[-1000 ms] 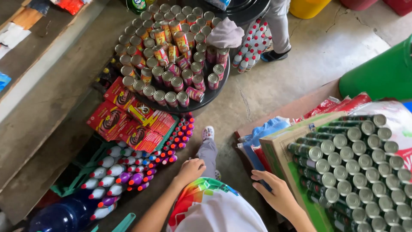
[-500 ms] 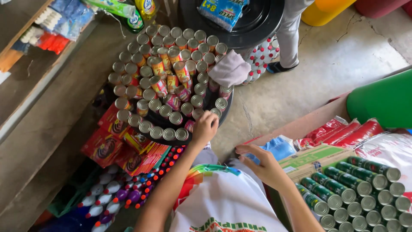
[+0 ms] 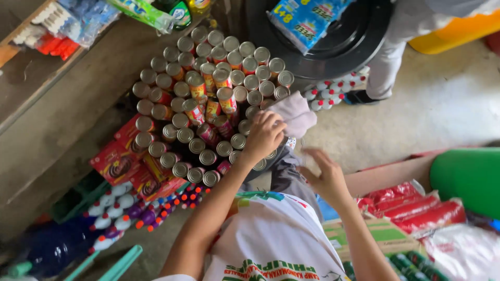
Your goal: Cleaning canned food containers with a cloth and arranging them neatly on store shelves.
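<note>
Reaching hand: left hand curls onto a pale cloth at the edge of the tin-can stack.
Other hand: right hand hangs released, fingers spread, holding nothing.
Progress: cloth gripped, not lifted, I judge.
Around: red packets, bottles, black tub; another person's leg stands close.

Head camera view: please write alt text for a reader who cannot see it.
The person's left hand grasps a pale cloth at the edge of a round stack of cans, while the right hand hovers open beside it. Red packets and small bottles lie below on the concrete floor.
</note>
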